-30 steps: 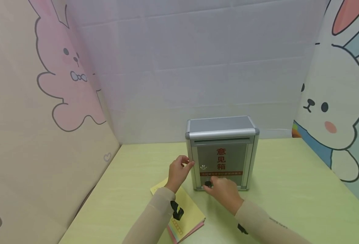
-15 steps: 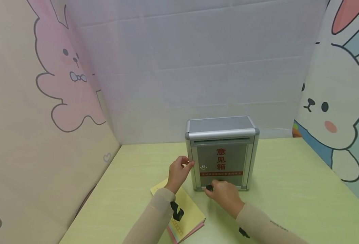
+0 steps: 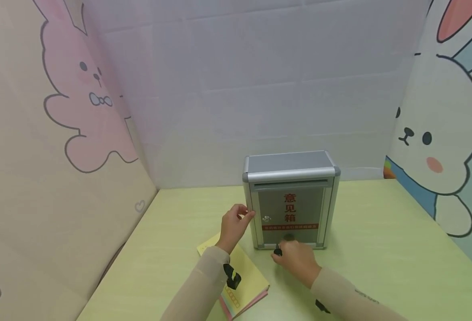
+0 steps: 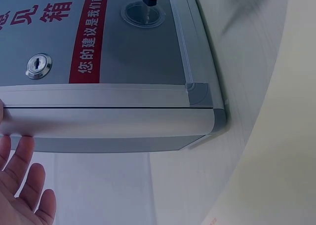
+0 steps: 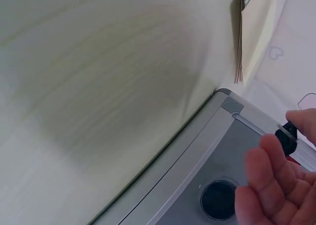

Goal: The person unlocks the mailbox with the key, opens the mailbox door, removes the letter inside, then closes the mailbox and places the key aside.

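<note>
A grey metal suggestion box point(image 3: 312, 209) with red lettering stands upright on the table, its door closed. A silver lock point(image 3: 266, 219) sits at the door's left, its keyhole bare in the left wrist view. My left hand point(image 3: 233, 229) touches the box's left side, the fingers fairly straight in the left wrist view. In front of the door's bottom edge, my right hand point(image 3: 298, 263) pinches a black-headed key point(image 5: 286, 138) between thumb and forefinger, apart from the lock. A dark round disc point(image 5: 218, 200) shows low on the door.
A stack of yellow and pink envelopes point(image 3: 248, 276) lies on the pale green table point(image 3: 380, 240), partly under my left forearm. Behind the box hangs a white cloth wall point(image 3: 260, 89), with rabbit-printed walls at both sides.
My right hand has moved down and slightly toward me with the key, away from the door's lower part. The left hand stays at the box's side.
</note>
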`<state>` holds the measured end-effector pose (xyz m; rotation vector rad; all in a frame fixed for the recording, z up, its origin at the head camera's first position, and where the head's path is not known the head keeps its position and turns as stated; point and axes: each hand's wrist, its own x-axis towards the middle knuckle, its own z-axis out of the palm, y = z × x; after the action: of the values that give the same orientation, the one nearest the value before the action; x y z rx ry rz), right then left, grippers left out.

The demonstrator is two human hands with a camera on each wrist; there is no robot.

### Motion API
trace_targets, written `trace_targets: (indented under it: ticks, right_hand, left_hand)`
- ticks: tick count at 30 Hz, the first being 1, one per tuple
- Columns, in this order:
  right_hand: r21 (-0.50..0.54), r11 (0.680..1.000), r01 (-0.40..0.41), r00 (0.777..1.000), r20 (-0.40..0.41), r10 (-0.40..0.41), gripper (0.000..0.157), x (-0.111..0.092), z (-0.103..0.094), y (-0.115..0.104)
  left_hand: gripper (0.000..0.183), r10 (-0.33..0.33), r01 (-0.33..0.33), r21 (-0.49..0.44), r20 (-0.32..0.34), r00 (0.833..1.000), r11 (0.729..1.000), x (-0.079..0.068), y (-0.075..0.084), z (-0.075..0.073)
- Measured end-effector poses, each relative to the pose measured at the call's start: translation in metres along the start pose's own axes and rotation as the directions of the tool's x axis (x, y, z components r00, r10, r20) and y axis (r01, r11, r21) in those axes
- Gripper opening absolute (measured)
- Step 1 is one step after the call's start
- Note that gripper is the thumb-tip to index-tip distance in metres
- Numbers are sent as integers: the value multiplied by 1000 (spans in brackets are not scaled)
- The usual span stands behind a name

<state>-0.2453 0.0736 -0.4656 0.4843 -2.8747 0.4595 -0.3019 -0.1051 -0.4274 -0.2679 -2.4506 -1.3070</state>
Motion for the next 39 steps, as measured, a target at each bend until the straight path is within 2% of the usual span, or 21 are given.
trace_targets:
  ticks: [4, 9, 13, 17, 20, 23, 30, 39]
  right_hand:
    - [-9, 999, -46, 996, 78, 47, 40, 0, 0, 1]
    - [-60, 997, -48, 991, 118, 55, 46, 0, 4, 3]
    - [-113, 990, -80, 983, 153, 97, 47, 1, 4, 6]
    - [-137, 987, -82, 977, 185, 107, 46, 4, 6, 3]
    - [-140, 987, -80, 976, 190, 106, 48, 2, 5, 3]
    - [-143, 984, -104, 971, 200, 132, 49, -1, 2, 7]
    - [-142, 985, -96, 972, 199, 123, 49, -2, 7, 8]
    - [-187, 980, -63, 967, 231, 106, 36, -4, 10, 12]
  left_hand:
    - [21, -10, 10, 2, 0, 1000, 1000, 1, 0, 0]
    - [21, -27, 27, 1, 3, 1000, 1000, 0, -1, -1]
    - [23, 1, -1, -7, 9, 1000, 1000, 2, -1, 1]
    - [23, 20, -20, -1, -21, 1000, 1000, -1, -5, -2]
    - [22, 9, -10, -2, -31, 999, 1000, -2, -6, -2]
    - [23, 11, -12, -16, -11, 1000, 1000, 0, -4, 4]
    - [24, 22, -22, -19, -4, 1000, 1000, 1, -5, 4]
    - [23, 7, -8, -19, -8, 1000, 1000, 0, -7, 3]
